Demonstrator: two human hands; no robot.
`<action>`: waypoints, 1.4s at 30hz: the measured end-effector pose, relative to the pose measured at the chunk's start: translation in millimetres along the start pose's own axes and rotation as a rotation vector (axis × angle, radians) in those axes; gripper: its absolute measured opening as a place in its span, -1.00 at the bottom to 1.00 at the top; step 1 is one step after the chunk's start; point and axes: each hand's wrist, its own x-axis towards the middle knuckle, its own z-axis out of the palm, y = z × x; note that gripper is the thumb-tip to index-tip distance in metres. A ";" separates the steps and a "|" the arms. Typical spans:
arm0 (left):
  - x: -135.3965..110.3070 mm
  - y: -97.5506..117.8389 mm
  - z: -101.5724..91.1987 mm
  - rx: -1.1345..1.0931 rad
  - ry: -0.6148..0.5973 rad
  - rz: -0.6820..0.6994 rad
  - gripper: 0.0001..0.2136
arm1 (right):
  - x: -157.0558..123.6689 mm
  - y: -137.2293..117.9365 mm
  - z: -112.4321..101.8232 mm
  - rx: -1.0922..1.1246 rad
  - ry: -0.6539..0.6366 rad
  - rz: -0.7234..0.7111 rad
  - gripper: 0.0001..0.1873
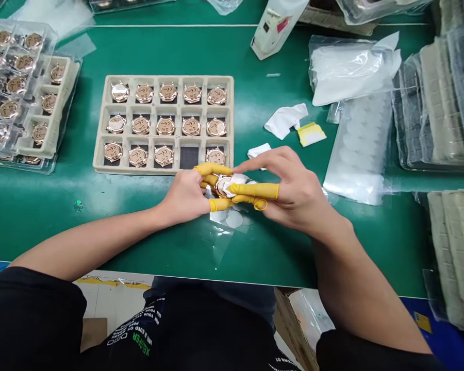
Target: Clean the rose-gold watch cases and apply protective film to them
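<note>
Yellow finger cots cover some fingertips of both hands. Between the fingers of my left hand (191, 193) is a rose-gold watch case (221, 185), held just in front of the tray. My right hand (294, 193) pinches a small white cloth (234, 184) against the face of the case, its index finger stretched out above. Under the hands lies a clear plastic sheet with round white stickers (234, 219). The beige compartment tray (232, 123) holds several similar watch cases, back side up; one front-row compartment (189, 156) shows only its dark bottom.
Stacked trays of watch cases (48, 103) stand at the left. Right of the tray lie white cloths (284, 121), a yellow-and-white packet (311, 134) and a sheet of round films (359, 149). A white bottle (276, 26) stands behind; empty trays (441, 103) are stacked far right.
</note>
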 end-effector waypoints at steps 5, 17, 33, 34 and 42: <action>0.3 1.3 -1.0 0.023 -0.010 -0.003 -0.47 | 1.9 1.7 10.6 0.019 0.128 0.083 -0.83; -0.1 1.9 1.7 -0.051 0.000 -0.036 -0.44 | 4.3 1.0 21.2 0.127 0.140 0.190 -0.96; 0.2 2.7 0.5 0.015 0.020 -0.032 -0.45 | 1.3 -2.8 -22.2 0.353 0.038 0.522 -0.87; 0.2 2.8 0.5 0.023 0.021 -0.032 -0.45 | 2.9 -6.3 -19.6 0.376 0.037 0.537 -0.88; 0.9 0.6 -0.8 0.017 0.003 -0.001 -0.45 | 7.9 -14.8 17.5 0.165 0.132 0.368 -0.92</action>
